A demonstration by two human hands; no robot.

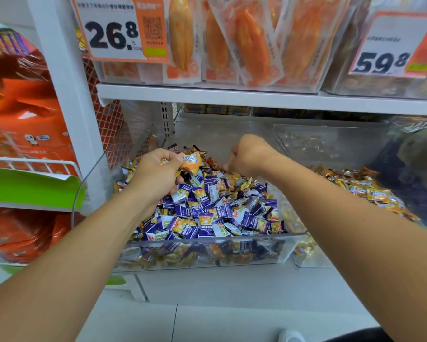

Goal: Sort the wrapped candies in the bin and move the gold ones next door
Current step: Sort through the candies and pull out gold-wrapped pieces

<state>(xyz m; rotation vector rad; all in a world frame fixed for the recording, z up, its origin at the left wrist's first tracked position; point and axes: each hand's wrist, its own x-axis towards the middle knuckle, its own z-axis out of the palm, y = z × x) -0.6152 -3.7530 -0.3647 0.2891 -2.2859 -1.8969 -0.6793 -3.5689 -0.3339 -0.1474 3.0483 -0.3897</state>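
A clear plastic bin (pixel 207 253) on the lower shelf holds a heap of wrapped candies, mostly purple-and-white ones (pixel 207 213) with gold ones mixed in at the back. My left hand (pixel 155 174) is over the heap's back left and grips several gold candies (pixel 191 160), which stick out past my thumb. My right hand (pixel 247 154) reaches into the back of the same bin with its fingers curled down among the gold wrappers; what they hold is hidden. The neighbouring clear bin (pixel 330 149) on the right holds gold candies (pixel 370 191).
A white shelf board (pixel 256 97) hangs low over the bins, carrying orange snack packs (pixel 232 40) and price tags (pixel 118 30). A white upright post (pixel 67 77) stands left, with orange bags (pixel 27 114) and a wire rack (pixel 32 164) beyond it.
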